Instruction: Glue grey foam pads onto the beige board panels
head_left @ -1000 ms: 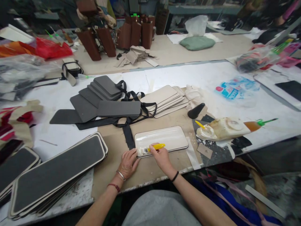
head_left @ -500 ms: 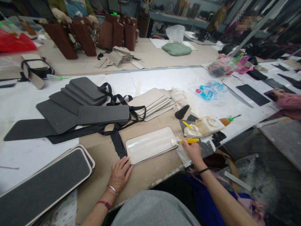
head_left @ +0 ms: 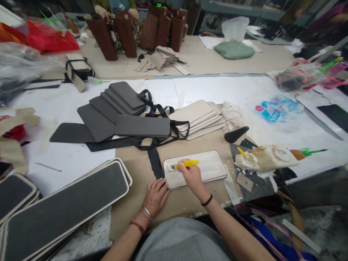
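Yellow-handled: found brush (head_left: 189,163) gripped in right hand (head_left: 193,178), with bristles (head_left: 173,167) on pale panel (head_left: 209,164) near its left end. Observed left hand (head_left: 155,196) palm-down, with fingers extended to panel's near-left corner. Noted panel lying flat on brown sheet (head_left: 130,208), right of black strap (head_left: 154,161).

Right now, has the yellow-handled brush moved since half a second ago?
Yes, leftward: against the pale panel, the yellow-handled brush in the right hand has gone from the right end, nearest the white-smeared container, to near the left end.
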`<action>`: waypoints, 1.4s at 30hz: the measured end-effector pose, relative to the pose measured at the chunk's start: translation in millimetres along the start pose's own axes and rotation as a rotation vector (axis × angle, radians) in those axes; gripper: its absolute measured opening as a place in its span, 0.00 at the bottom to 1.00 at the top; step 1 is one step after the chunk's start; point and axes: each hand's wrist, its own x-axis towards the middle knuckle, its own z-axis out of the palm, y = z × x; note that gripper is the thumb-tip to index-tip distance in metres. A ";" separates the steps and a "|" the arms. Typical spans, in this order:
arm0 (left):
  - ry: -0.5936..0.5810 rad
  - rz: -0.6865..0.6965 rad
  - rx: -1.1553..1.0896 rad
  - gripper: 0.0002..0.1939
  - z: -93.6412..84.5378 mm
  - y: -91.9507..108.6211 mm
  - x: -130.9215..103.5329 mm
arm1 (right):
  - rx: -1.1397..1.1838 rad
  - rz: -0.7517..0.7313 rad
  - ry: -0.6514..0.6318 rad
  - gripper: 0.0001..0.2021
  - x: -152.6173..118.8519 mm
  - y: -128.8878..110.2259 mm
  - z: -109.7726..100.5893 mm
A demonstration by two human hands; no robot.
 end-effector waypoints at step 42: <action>0.009 0.083 0.042 0.10 -4.2 1.1 3.5 | -0.058 -0.034 -0.012 0.16 -12.2 12.8 -20.7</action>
